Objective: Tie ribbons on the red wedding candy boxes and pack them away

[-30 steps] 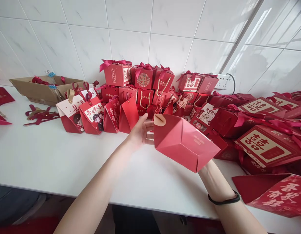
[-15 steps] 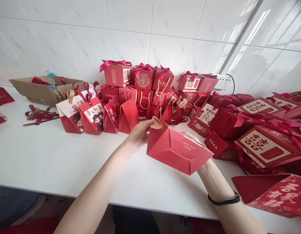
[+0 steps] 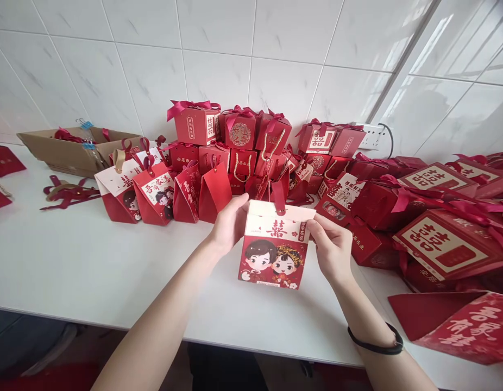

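Observation:
A red and cream gift box [image 3: 274, 255] with two cartoon figures on its front hangs over the table between my hands, its picture side facing me. At its top is a dark red ribbon handle [image 3: 280, 196]. My left hand [image 3: 229, 227] holds the box by its left side, thumb up at the upper corner and the other fingers partly hidden behind it. My right hand [image 3: 332, 245] is closed on the upper right edge, thumb in front. Behind the left hand stand a plain red gift box [image 3: 213, 198] and several similar ones in a row.
Stacked red boxes with bows [image 3: 239, 130] line the tiled wall. More boxes [image 3: 442, 239] are piled on the right, with an open red box [image 3: 459, 326] near the front edge. On the left are a cardboard tray [image 3: 51, 152], loose ribbons [image 3: 68, 193] and a power strip [image 3: 371, 136] farther right.
The box has been turned from its plain red underside to its picture side, now upright. My right hand has come from beneath it to its upper right edge.

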The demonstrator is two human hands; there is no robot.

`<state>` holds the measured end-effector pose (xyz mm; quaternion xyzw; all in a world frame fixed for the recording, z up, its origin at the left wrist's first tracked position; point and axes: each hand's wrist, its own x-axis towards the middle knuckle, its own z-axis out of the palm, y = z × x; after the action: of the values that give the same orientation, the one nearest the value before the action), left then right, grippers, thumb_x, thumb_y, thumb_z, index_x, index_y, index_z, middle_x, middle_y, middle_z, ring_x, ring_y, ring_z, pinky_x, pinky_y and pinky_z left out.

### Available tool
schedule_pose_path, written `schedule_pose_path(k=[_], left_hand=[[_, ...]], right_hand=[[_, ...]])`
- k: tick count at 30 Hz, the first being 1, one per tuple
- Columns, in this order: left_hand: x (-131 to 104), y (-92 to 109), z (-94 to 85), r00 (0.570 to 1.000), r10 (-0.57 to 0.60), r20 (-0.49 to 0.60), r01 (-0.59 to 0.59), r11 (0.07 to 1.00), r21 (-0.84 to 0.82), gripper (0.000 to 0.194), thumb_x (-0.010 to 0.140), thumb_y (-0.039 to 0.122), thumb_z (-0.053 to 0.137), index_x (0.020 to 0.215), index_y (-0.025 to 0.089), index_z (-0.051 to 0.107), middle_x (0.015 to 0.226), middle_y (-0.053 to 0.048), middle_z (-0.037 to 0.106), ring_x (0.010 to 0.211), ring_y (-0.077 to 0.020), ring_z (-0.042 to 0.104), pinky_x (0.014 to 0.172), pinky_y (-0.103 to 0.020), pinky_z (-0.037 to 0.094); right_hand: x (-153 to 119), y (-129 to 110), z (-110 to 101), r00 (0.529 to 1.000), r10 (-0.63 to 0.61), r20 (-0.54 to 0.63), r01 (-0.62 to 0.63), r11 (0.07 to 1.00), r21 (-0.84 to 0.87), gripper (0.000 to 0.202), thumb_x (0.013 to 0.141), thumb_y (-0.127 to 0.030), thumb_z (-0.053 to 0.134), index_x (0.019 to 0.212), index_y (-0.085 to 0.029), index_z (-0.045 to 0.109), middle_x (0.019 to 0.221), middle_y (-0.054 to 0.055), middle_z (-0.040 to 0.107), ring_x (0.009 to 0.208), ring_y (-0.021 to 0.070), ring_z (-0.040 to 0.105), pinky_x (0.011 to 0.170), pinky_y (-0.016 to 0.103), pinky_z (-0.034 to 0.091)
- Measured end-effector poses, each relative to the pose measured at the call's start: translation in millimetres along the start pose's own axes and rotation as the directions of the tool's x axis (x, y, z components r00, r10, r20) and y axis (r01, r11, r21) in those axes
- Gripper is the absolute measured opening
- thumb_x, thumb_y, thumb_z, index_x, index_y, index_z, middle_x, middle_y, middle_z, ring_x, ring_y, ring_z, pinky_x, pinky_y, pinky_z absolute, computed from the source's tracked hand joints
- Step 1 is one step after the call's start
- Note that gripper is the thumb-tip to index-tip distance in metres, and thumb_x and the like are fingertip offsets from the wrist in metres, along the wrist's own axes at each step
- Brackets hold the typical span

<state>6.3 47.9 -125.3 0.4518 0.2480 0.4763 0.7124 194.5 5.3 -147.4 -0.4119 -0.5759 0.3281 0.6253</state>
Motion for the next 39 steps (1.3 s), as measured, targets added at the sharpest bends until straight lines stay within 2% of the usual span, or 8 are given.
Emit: schedule_pose_path(k=[2,6,9,12,16,22,32,39], left_hand=[[-1.3,0.4,-0.8,1.0,0.01,0.01,-0.01,0.999,0.036,0.049,0.068,0.055,0.059,0.088,0.012,0.069,0.078,-0.01,0.07,0.075,-0.0248,0.064,0.064,-0.031,0.046],[-2.2,1.1,-1.3,0.998,0.055,0.032,-0.059,0.991,0.122,0.035,0.067,0.043,0.067,0.087,0.014,0.069,0.08,-0.007,0.07,0.071,-0.0198,0.064,0.066,-0.029,0.047],[-1.7,1.9,-0.4,0.997,0.069,0.044,-0.074,0.99,0.117,0.027,0.07,0.038,0.067,0.087,0.017,0.069,0.086,-0.005,0.07,0.068,-0.0158,0.063,0.061,-0.026,0.047],[-1.2,2.3,0.3,0.996,0.093,0.007,-0.093,0.987,0.131,0.02,0.069,0.033,0.069,0.083,0.018,0.071,0.086,-0.004,0.069,0.068,-0.0135,0.063,0.058,-0.023,0.047],[-1.1,1.3,-0.3,0.997,0.069,-0.023,-0.064,0.987,0.149,0.024,0.068,0.038,0.07,0.083,0.018,0.072,0.087,-0.005,0.069,0.064,-0.0125,0.061,0.051,-0.023,0.046],[-0.7,-1.6,-2.2,0.999,0.054,0.011,-0.055,0.983,0.178,0.024,0.067,0.039,0.072,0.078,0.019,0.072,0.079,-0.003,0.067,0.058,-0.0108,0.058,0.048,-0.022,0.047],[-0.9,-1.5,-1.7,0.999,0.046,-0.024,-0.041,0.979,0.201,0.026,0.066,0.04,0.071,0.079,0.018,0.072,0.078,-0.004,0.066,0.054,-0.0102,0.057,0.041,-0.02,0.039],[-0.9,-1.6,-1.0,0.998,0.054,-0.017,-0.049,0.979,0.2,0.024,0.067,0.04,0.07,0.078,0.019,0.072,0.078,-0.003,0.065,0.051,-0.0088,0.055,0.04,-0.02,0.041]], right_hand=[[-0.4,-1.2,0.1,1.0,0.0,0.014,0.0,1.0,-0.024,0.026,0.083,-0.036,0.055,0.093,-0.019,0.072,0.08,0.002,0.067,0.073,0.0183,0.058,0.062,0.028,0.047],[-1.3,-3.9,0.4,1.0,0.016,0.027,-0.014,0.998,-0.063,0.027,0.082,-0.038,0.056,0.088,-0.018,0.074,0.069,0.001,0.065,0.061,0.0155,0.055,0.052,0.024,0.044],[-2.4,-4.8,0.7,0.998,0.042,0.051,-0.037,0.996,-0.08,0.028,0.08,-0.038,0.057,0.086,-0.017,0.074,0.069,0.001,0.065,0.057,0.014,0.054,0.049,0.023,0.042],[-3.2,-4.6,1.1,0.996,0.05,0.08,-0.044,0.996,-0.078,0.029,0.079,-0.039,0.057,0.085,-0.016,0.075,0.069,0.002,0.065,0.054,0.0133,0.052,0.047,0.023,0.041],[-3.4,-4.5,0.5,0.992,0.074,0.1,-0.069,0.996,-0.055,0.03,0.077,-0.039,0.057,0.079,-0.015,0.074,0.058,0.001,0.059,0.047,0.0114,0.047,0.042,0.022,0.037],[-3.1,-4.1,-1.4,0.965,0.132,0.228,-0.133,0.991,-0.01,0.032,0.08,-0.041,0.056,0.078,-0.015,0.074,0.056,0.001,0.057,0.044,0.0096,0.042,0.04,0.021,0.034],[-4.2,-1.7,-1.3,0.958,0.163,0.234,-0.176,0.984,0.036,0.031,0.078,-0.043,0.059,0.079,-0.016,0.074,0.055,0.001,0.057,0.045,0.0112,0.046,0.04,0.022,0.035],[-3.9,-0.2,-2.9,0.959,0.146,0.243,-0.162,0.986,0.049,0.029,0.078,-0.04,0.059,0.064,-0.016,0.067,0.052,-0.001,0.054,0.044,0.0097,0.042,0.041,0.022,0.034]])
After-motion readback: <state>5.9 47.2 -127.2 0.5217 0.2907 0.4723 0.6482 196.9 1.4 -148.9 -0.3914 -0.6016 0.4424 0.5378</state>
